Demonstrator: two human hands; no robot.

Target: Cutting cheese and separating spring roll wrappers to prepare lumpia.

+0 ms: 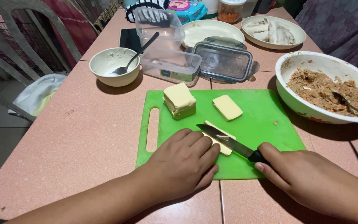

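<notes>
Bare table [83,137] left of green board [266,120]: free pass. Right blocked by big bowl [299,103]. Behind board: small bowl [104,68], clear tubs [170,62], lid [224,60] crowd the way.
</notes>
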